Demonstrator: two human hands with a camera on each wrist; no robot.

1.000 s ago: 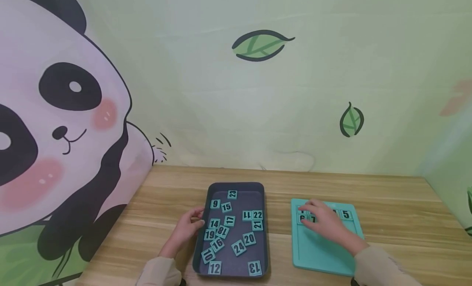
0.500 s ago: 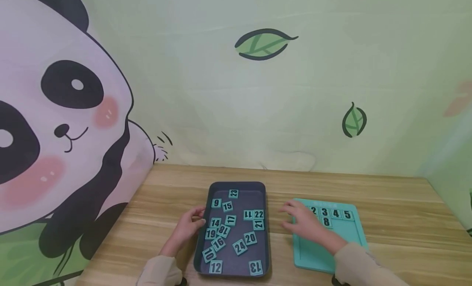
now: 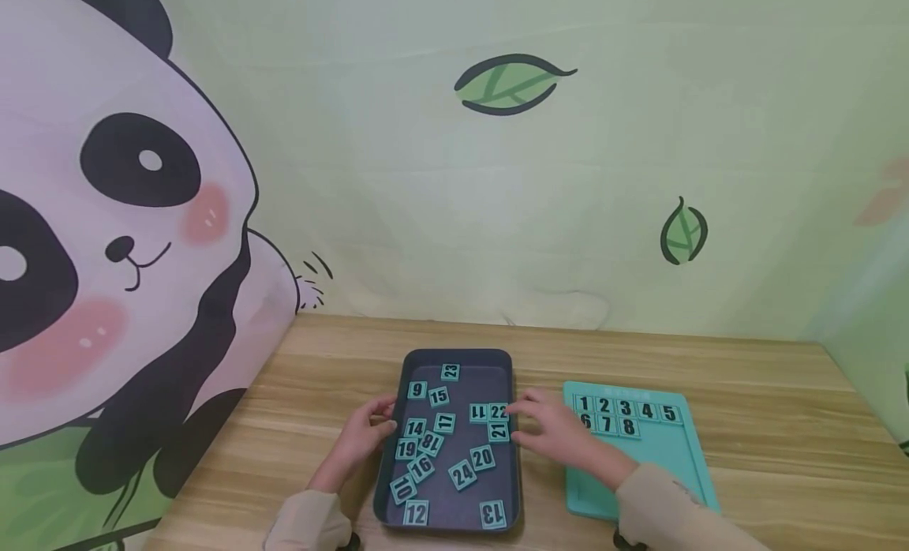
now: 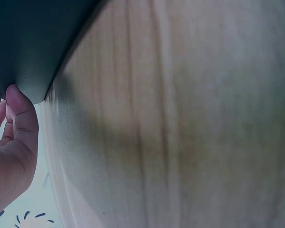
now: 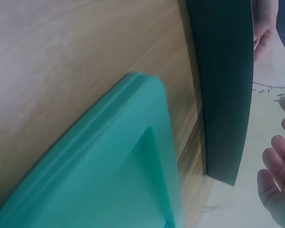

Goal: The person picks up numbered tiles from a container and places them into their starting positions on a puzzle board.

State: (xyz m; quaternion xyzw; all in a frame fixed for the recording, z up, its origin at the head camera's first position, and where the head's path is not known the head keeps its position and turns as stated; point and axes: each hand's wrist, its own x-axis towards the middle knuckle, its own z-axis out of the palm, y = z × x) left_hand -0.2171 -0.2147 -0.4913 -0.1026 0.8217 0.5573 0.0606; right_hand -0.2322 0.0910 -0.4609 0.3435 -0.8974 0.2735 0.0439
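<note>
A dark tray (image 3: 454, 360) sits on the wooden table and holds several loose teal number tiles (image 3: 461, 475). My left hand (image 3: 367, 436) grips the tray's left rim, thumb against the dark wall (image 4: 26, 71). My right hand (image 3: 550, 431) hovers at the tray's right rim with relaxed fingers, beside tiles 22 (image 3: 499, 413) and 21 (image 3: 498, 432), and holds nothing. To the right lies a teal board (image 3: 663, 464) with tiles 1 to 5 in its top row and 6, 7, 8 (image 3: 628, 427) below. The right wrist view shows the board's corner (image 5: 133, 156) and the tray's outer wall (image 5: 223, 90).
The table (image 3: 767, 432) meets a wall with a panda mural on the left and painted leaves behind. Bare wood lies behind the tray and to the right of the board. The table's right edge runs near the wall corner.
My right hand left the teal board, where it covered the tiles, and moved left to the tray's right rim. Tile 8 now lies uncovered in the second row. The left hand stayed put.
</note>
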